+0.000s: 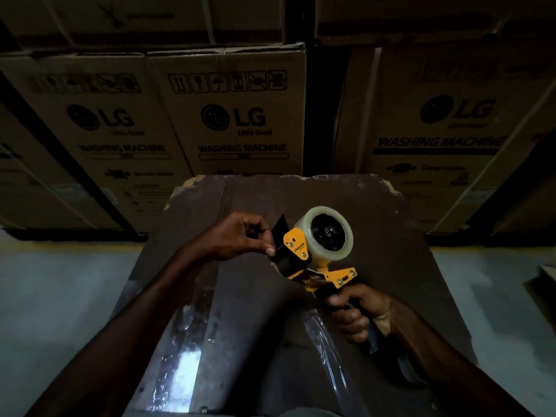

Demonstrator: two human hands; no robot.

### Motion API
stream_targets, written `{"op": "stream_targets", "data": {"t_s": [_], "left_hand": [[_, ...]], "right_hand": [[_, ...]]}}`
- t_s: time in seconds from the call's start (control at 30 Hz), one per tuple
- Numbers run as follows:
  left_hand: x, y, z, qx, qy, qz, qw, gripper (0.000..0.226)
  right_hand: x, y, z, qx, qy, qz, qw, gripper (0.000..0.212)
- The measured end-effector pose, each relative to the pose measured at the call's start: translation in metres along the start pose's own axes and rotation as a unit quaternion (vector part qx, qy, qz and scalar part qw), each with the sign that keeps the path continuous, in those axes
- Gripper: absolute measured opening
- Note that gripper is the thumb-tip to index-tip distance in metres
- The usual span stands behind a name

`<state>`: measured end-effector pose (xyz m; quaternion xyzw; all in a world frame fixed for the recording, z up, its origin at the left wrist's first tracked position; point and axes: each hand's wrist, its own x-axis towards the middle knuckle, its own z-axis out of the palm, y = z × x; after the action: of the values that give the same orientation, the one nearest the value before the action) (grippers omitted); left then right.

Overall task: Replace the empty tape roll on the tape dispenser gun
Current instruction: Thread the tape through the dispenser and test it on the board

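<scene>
Two hands at work. Right hand (355,311), near and right of centre, wrapped tight round the dark handle of the tape dispenser gun (319,260), holding it tilted above the brown board (376,206). Left hand (237,236), just left of the gun's front end, fingers curled, thumb and fingertip pinched at the black flap beside the orange side plate; whether a tape end sits in that pinch, impossible to tell in this dim light.

One full tape roll (326,233), clear, already seated on the hub at the far side of the gun. Judged step: threading the loose end through the front, between roller and flap. Best done with the handle held steady, the end drawn straight and flat, sticky side away from the fingers, kept clear of the cutting teeth.

One gun, one roll, one board. Three LG washing-machine cartons (234,121) with readable fronts stacked behind, more above them. No empty core in sight.
</scene>
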<state>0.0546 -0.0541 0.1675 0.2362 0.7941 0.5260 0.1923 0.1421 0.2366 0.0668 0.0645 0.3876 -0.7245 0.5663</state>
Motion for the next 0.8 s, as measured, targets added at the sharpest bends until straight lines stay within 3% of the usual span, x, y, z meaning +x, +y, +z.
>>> {"op": "stream_targets", "data": {"t_s": [0.23, 0.37, 0.5, 0.8], "left_hand": [[0.001, -0.002, 0.003, -0.025, 0.013, -0.026, 0.999, 0.024], [0.000, -0.004, 0.011, 0.047, 0.042, -0.002, 0.998, 0.014], [-0.001, -0.009, 0.019, 0.057, 0.053, -0.008, 0.997, 0.005], [0.001, -0.024, 0.031, 0.074, 0.098, -0.032, 0.992, 0.016]], "right_hand": [[-0.007, -0.004, 0.006, -0.052, -0.008, 0.016, 0.998, 0.033], [-0.008, -0.002, 0.010, -0.077, 0.011, 0.030, 0.997, 0.033], [-0.005, 0.001, 0.013, -0.057, 0.035, 0.022, 0.998, 0.037], [0.004, 0.003, 0.009, 0.012, 0.055, -0.011, 0.998, 0.043]]}}
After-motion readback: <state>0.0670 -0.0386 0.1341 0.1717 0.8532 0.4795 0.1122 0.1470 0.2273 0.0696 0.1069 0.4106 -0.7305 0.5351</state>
